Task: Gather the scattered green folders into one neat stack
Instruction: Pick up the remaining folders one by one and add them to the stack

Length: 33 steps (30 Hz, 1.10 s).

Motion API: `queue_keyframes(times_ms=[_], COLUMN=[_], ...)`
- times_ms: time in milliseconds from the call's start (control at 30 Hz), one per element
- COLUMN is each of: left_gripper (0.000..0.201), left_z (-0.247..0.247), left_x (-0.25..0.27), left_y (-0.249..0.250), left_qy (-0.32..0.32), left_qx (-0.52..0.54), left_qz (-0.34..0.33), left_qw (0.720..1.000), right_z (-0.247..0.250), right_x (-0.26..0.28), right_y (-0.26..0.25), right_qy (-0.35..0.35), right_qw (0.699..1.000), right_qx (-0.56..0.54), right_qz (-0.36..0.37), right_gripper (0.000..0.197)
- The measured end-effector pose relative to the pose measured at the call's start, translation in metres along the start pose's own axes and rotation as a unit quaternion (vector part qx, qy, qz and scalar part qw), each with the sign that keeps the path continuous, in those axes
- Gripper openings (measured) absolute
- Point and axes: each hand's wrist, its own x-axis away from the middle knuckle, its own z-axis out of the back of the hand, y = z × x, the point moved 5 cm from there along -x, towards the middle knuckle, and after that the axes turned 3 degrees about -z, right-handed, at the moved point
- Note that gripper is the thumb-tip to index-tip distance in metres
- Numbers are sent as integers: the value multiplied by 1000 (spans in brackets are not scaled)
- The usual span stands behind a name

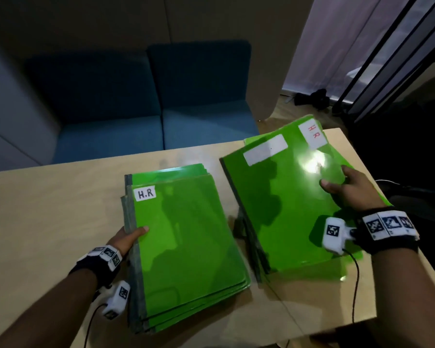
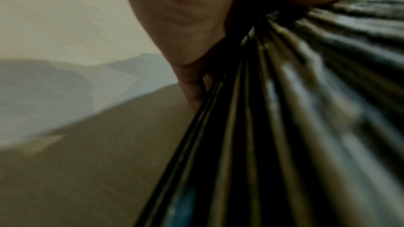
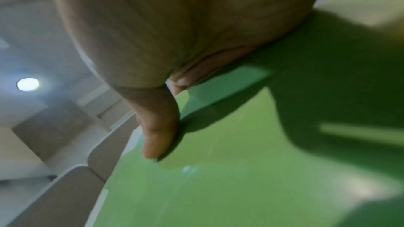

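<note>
Two piles of green folders lie on a pale wooden table (image 1: 48, 209). The left stack (image 1: 186, 242) carries an "H.R" label. My left hand (image 1: 128, 237) grips its grey spine edge, thumb on top, fingers underneath. In the left wrist view the hand (image 2: 186, 40) presses against the dark spines (image 2: 306, 110). The right stack (image 1: 286, 202) sits askew with its folders fanned, and its left edge looks raised off the table. My right hand (image 1: 342, 187) holds its right edge with the thumb on the top cover. The thumb (image 3: 159, 127) lies on the green cover (image 3: 218, 187); the fingers below are hidden.
A blue sofa (image 1: 148, 101) stands behind the table's far edge. The right stack overhangs the table's right edge (image 1: 362, 247). Dark objects (image 1: 312, 96) lie on the floor by a glass partition at the back right. Wrist-camera cables trail near both forearms.
</note>
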Motion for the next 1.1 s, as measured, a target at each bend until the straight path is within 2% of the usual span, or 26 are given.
queue_keyframes(times_ms=[33,67,133,233,300,333,367,400,467,533,567,600,633,700,733,767,833,867,900,933,967,1000,1033,1100], left_gripper=[102,102,92,113,121,121,120,119,119,107,90,72,63,58,57,60,83,91,86,78,77,83,90,87], left_z=[-1,-1,-6,-5,7,8,12,14,9,-5,-8,-10,-11,-16,-14,-14,-11,-9,-7,-5,-5,-4,-3,-4], left_x=[3,3,20,19,-20,-18,-22,-31,-5,34,44,47,51,73,69,71,75,73,71,71,69,66,65,67], left_y=[1,1,16,14,-21,-23,-27,-34,-11,27,35,41,47,69,63,59,50,43,36,30,26,22,19,18], left_qy=[-2,0,12,15,7,0,-6,2,2,-15,-14,-9,-3,1,-3,-16,-56,-71,-83,-90,-100,-110,-123,-127], left_qx=[-8,-16,-41,-55,-51,-69,-72,-75,-118,-159,-175,-187,-175,-151,-138,-136,-118,-121,-119,-119,-120,-117,-104,-89], left_qz=[-1,-5,-14,-26,-21,-11,-3,3,15,31,48,50,48,63,60,56,59,63,68,69,67,68,71,76], left_qw=[1000,1000,999,998,998,998,997,997,993,987,983,981,983,987,989,989,990,988,987,986,985,985,984,985], right_z=[-12,-27,-63,-123,-158,-175,-188,-198,-215,-231,-239,-247,-254,-270,-274,-275,-276,-275,-273,-269,-266,-267,-268,-278], right_x=[-2,-6,-8,4,13,17,19,28,36,43,44,45,45,39,46,49,51,50,52,53,52,45,36,23], right_y=[-8,-9,-7,7,29,41,52,52,51,52,52,55,57,76,69,65,64,67,67,65,60,52,36,-5], right_qy=[-20,-33,-66,-106,-131,-147,-158,-164,-173,-197,-210,-229,-249,-266,-270,-264,-253,-270,-299,-331,-350,-341,-296,-183], right_qw=[999,998,994,988,984,983,982,982,983,974,968,958,948,936,933,933,932,922,904,879,856,845,849,876], right_qx=[-30,-56,-89,-110,-99,-83,-66,-51,-3,69,105,146,179,215,225,232,254,272,300,336,376,410,437,432], right_qz=[5,-5,-13,-38,-62,-68,-74,-77,-69,-89,-91,-94,-91,-81,-80,-76,-58,-55,-61,-65,-52,-22,19,114], right_gripper=[35,38,44,46,63,74,77,68,43,35,45,63,84,117,117,102,62,52,54,67,83,89,81,66])
